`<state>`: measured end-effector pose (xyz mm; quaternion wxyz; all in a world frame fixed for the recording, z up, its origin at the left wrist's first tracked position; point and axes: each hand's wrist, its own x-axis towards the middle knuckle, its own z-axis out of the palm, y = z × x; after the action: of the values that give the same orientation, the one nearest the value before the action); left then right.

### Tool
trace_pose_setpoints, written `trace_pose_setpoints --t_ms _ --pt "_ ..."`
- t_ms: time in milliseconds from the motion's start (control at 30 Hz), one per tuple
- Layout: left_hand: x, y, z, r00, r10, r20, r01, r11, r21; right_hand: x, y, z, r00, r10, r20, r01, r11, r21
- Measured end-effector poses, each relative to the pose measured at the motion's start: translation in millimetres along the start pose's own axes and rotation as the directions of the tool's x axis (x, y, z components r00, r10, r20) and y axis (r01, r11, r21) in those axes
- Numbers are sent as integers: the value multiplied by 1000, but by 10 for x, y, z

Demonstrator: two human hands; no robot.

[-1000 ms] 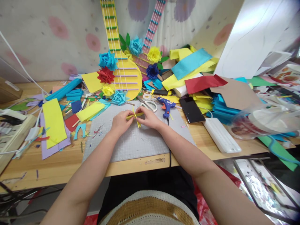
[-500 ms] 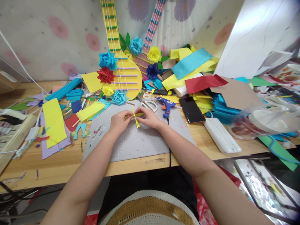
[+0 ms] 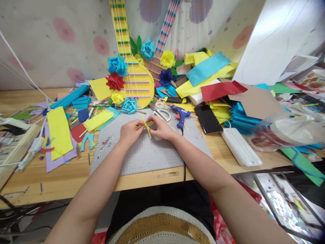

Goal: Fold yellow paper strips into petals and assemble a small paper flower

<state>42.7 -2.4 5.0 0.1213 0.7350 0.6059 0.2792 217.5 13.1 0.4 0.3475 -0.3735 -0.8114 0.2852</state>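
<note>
Between my two hands is a small folded piece of yellow paper (image 3: 146, 124), its narrow arms sticking out like a cross. My left hand (image 3: 130, 132) pinches its left side with the fingertips. On the other side my right hand (image 3: 160, 127) is closed on the paper too, thumb and fingers together. Both hands are just above the grey cutting mat (image 3: 149, 156). Scissors with white handles (image 3: 164, 114) lie right behind my right hand, and a blue glue gun (image 3: 181, 114) rests to the right of them.
A yellow paper guitar (image 3: 142, 86) with paper flowers leans at the back, a pink one behind it. Crepe paper sheets (image 3: 212, 76) are heaped at the back right. A black phone (image 3: 208, 119) and a white power strip (image 3: 241, 146) lie to the right; yellow paper (image 3: 59, 134) lies left.
The yellow paper has turned a little between my fingers, so its lower arm now looks thinner. My hands have stayed almost in place.
</note>
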Motion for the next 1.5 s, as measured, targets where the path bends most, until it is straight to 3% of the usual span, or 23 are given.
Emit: trace_pose_setpoints --t_ms 400,600,967,1500 --pt "-16 17 51 1000 20 -13 -20 1000 -14 21 63 24 995 -15 -97 -7 975 -221" --pt "-10 -3 42 999 21 27 -19 998 -62 40 93 3 995 -94 -45 73 935 -348" --pt "11 -52 87 998 -1 68 2 1000 -15 50 85 -62 983 -170 62 180 890 -419" --pt "7 -32 32 971 201 129 -228 938 259 56 57 -70 974 -192 123 227 869 -440"
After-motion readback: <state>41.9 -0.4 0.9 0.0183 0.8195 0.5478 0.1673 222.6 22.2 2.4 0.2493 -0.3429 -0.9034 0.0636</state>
